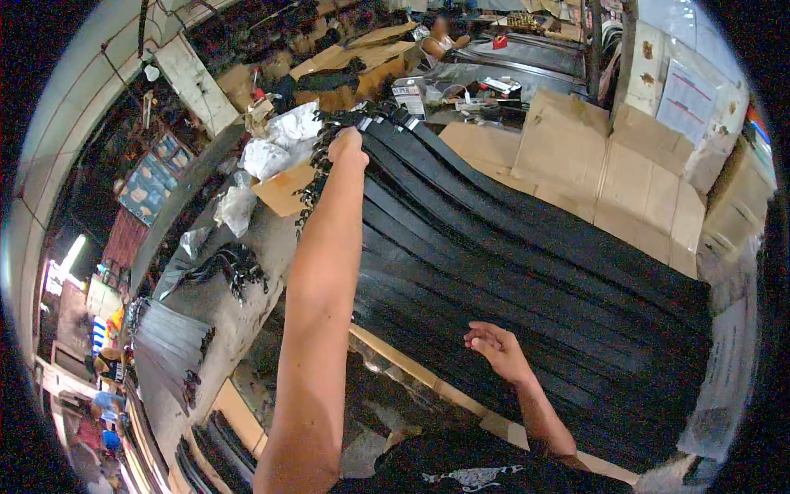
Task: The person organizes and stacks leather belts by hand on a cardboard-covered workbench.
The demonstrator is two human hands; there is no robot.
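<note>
Long black strips (pixel 527 272) lie side by side in a wide, sloping layer across the middle and right of the view. My left arm reaches far out to their upper end, where my left hand (pixel 348 146) is closed at the end of a black strip, its fingertips mostly hidden. Small dark knotted bits (pixel 309 198) hang along the strips' left ends, close to that hand. Lower down, my right hand (pixel 498 347) hovers over the near strips with its fingers loosely bent and nothing visible in them.
Flattened cardboard (pixel 568 156) stands behind the strips, and white plastic bags (pixel 281 140) sit left of my left hand. A grey bundle of strips (pixel 169 342) lies on the left. Farther back, a person (pixel 442 41) is beside a dark table (pixel 527 62).
</note>
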